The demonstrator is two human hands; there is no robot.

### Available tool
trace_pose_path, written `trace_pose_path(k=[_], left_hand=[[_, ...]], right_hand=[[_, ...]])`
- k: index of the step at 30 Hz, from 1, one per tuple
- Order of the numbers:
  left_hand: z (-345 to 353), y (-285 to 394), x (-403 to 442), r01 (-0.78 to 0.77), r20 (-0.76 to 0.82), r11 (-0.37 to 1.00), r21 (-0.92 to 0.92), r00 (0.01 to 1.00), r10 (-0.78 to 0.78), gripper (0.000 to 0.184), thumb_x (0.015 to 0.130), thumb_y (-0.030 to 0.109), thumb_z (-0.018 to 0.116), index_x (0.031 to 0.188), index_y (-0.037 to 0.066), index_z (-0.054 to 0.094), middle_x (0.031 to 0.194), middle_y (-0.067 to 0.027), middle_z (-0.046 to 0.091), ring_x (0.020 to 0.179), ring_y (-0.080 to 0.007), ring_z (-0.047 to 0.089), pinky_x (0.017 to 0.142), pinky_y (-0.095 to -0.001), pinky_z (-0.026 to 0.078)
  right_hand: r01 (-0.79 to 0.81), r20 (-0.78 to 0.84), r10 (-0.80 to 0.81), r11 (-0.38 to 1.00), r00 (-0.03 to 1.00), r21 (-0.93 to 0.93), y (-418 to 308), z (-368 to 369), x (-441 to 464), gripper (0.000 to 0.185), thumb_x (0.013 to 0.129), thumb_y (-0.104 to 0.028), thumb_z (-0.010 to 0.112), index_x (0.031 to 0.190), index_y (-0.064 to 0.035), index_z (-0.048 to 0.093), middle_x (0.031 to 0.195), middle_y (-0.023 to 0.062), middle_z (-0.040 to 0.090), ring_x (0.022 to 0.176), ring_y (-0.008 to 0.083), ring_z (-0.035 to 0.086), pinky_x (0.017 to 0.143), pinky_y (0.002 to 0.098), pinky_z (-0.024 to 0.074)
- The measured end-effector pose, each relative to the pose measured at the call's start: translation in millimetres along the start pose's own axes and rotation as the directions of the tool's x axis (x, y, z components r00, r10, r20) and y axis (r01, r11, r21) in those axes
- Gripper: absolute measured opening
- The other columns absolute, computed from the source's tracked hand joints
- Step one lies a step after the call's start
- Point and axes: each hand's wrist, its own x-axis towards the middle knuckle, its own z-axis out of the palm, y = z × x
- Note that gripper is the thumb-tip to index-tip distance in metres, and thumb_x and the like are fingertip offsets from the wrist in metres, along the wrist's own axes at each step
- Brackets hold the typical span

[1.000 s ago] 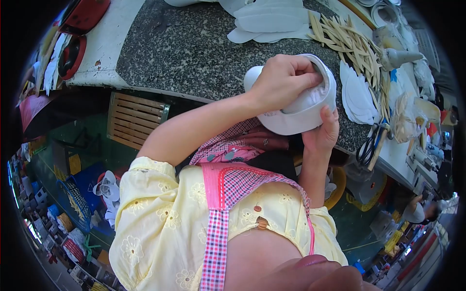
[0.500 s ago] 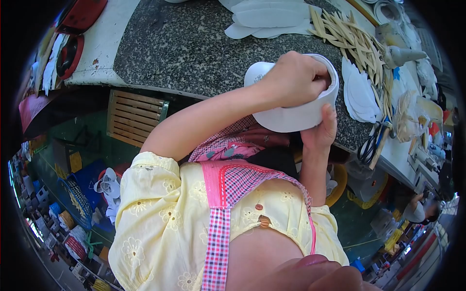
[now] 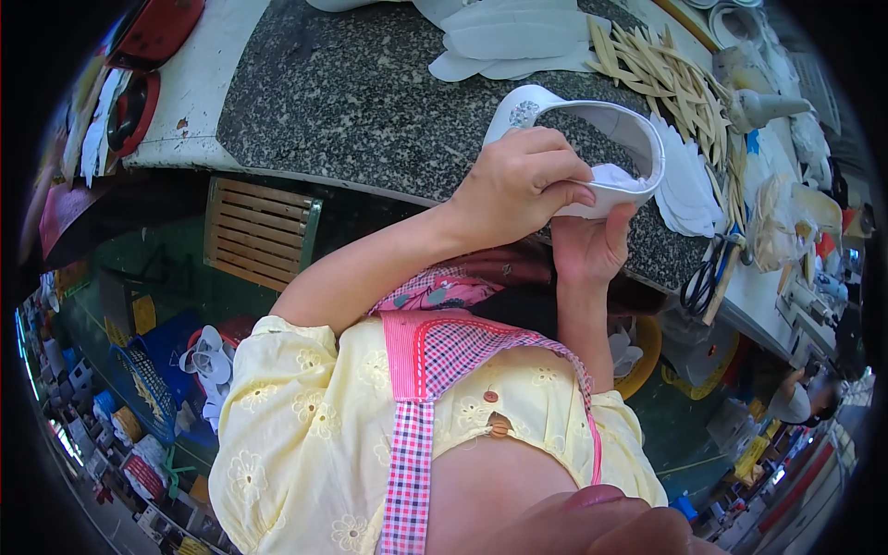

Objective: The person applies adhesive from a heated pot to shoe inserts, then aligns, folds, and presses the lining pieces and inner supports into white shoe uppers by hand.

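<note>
A white visor cap (image 3: 647, 139) is held up over the table's front edge, its brim with a glittery patch towards the upper left. My left hand (image 3: 523, 180) pinches the near part of the band between thumb and fingers. From below, my right hand (image 3: 592, 245) supports the band, thumb upright against its outside; its other fingertips are partly hidden behind the cap. Crumpled white material (image 3: 612, 176) lies inside the band, beside my left fingertips.
White cut pieces (image 3: 518, 37) lie at the back of the speckled tabletop (image 3: 324, 92). Right of them are pale strips (image 3: 657, 69), another white stack (image 3: 684, 180) and dark-handled scissors (image 3: 698, 287). A slatted wooden rack (image 3: 259, 227) is below left. Another person (image 3: 795, 402) appears far right.
The cap has turned and tilted, with its brim now up and its ring opening in view. My left hand has moved from inside the cap to the near band; my right hand shifted slightly left.
</note>
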Motion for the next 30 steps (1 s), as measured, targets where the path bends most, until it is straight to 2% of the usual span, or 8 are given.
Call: trace_pose_path(k=[4, 10, 14, 16, 18, 21, 24, 30], left_hand=[[-13.0, -0.5, 7.8, 0.085, 0.313, 0.992, -0.094, 0.948, -0.052, 0.016, 0.068, 0.009, 0.07, 0.082, 0.004, 0.062, 0.078, -0.0069, 0.059, 0.067, -0.021, 0.058, 0.057, -0.028, 0.046], [0.7, 10.2, 8.2, -0.028, 0.056, 0.999, -0.027, 0.998, 0.03, 0.013, 0.07, 0.01, 0.068, 0.081, 0.005, 0.061, 0.075, -0.0069, 0.058, 0.067, -0.0234, 0.057, 0.058, -0.0306, 0.045], [-24.0, 13.0, 23.4, 0.045, 0.185, 0.991, -0.128, 0.983, -0.021, 0.011, 0.071, 0.009, 0.067, 0.078, 0.004, 0.061, 0.071, -0.0067, 0.057, 0.067, -0.0228, 0.056, 0.059, -0.0295, 0.044], [-48.9, 9.6, 38.2, -0.049, 0.346, 0.996, -0.077, 0.936, 0.072, 0.012, 0.07, 0.008, 0.066, 0.079, 0.005, 0.058, 0.073, -0.0051, 0.054, 0.068, -0.0207, 0.055, 0.062, -0.0294, 0.043], [-45.5, 3.9, 42.7, -0.423, 0.518, 0.903, 0.068, 0.789, 0.331, 0.011, 0.07, 0.011, 0.062, 0.079, 0.009, 0.056, 0.079, -0.0018, 0.052, 0.077, -0.0165, 0.053, 0.076, -0.0326, 0.041], [-29.2, -10.0, 39.4, -0.801, 0.718, 0.521, 0.293, 0.544, 0.433, 0.008, 0.07, 0.02, 0.053, 0.077, 0.016, 0.055, 0.084, 0.0043, 0.049, 0.089, -0.0091, 0.05, 0.095, -0.0424, 0.027], [-20.7, -41.1, 21.0, -0.833, 0.702, 0.398, 0.384, 0.543, 0.46, 0.008, 0.07, 0.02, 0.054, 0.077, 0.017, 0.056, 0.086, 0.0067, 0.05, 0.092, -0.0065, 0.049, 0.096, -0.0428, 0.025], [-20.3, -55.1, -21.6, -0.678, 0.641, 0.457, 0.576, 0.721, 0.263, 0.029, 0.07, 0.018, 0.055, 0.098, 0.02, 0.062, 0.091, 0.0079, 0.05, 0.091, -0.0026, 0.05, 0.091, -0.0412, 0.017]], right_hand=[[0.278, 0.193, -0.238, 0.934, 0.952, -0.223, 2.3, -11.1, 10.9, 0.042, 0.073, -0.022, 0.071, 0.107, -0.0054, 0.053, 0.104, 0.0055, 0.05, 0.096, 0.0206, 0.048, 0.084, 0.0339, 0.0397], [0.386, 0.186, -0.339, 0.786, 0.922, -0.482, 8.0, -18.1, 4.7, 0.043, 0.076, -0.026, 0.067, 0.109, -0.0013, 0.055, 0.114, 0.0102, 0.052, 0.11, 0.0246, 0.044, 0.098, 0.04, 0.0309], [0.303, 0.246, -0.218, 0.867, 0.944, -0.396, -7.4, -38.8, -11.6, 0.03, 0.072, -0.019, 0.068, 0.091, 0.0025, 0.062, 0.112, 0.0138, 0.051, 0.102, 0.0269, 0.046, 0.092, 0.0397, 0.0329], [0.492, 0.52, -0.125, 0.562, 0.845, -0.665, -44.6, -56.9, -9.7, 0.027, 0.072, -0.022, 0.066, 0.086, 0.0008, 0.063, 0.105, 0.0168, 0.057, 0.103, 0.0323, 0.049, 0.091, 0.0414, 0.0344], [0.665, 0.677, -0.249, -0.141, 0.693, -0.733, -70.1, -25.4, -18.8, 0.023, 0.07, -0.02, 0.067, 0.086, -0.0035, 0.063, 0.098, 0.0122, 0.06, 0.101, 0.0306, 0.051, 0.089, 0.0417, 0.0358], [0.811, 0.893, -0.008, -0.415, 0.449, -0.412, -66.3, 4.5, -5.3, 0.02, 0.07, -0.018, 0.066, 0.087, -0.0091, 0.061, 0.095, 0.008, 0.06, 0.095, 0.026, 0.054, 0.085, 0.0408, 0.0381], [0.678, 0.665, 0.309, -0.611, 0.68, -0.408, -53.1, -6.7, 15.2, 0.029, 0.067, -0.016, 0.065, 0.094, -0.0118, 0.059, 0.091, -0.0002, 0.057, 0.085, 0.0147, 0.055, 0.086, 0.0437, 0.0289], [0.618, 0.605, 0.363, -0.733, 0.709, -0.284, -41.7, -22.8, 0.9, 0.038, 0.071, -0.017, 0.053, 0.108, -0.0105, 0.056, 0.097, -0.0022, 0.052, 0.091, 0.0094, 0.049, 0.075, 0.0392, 0.0286]])
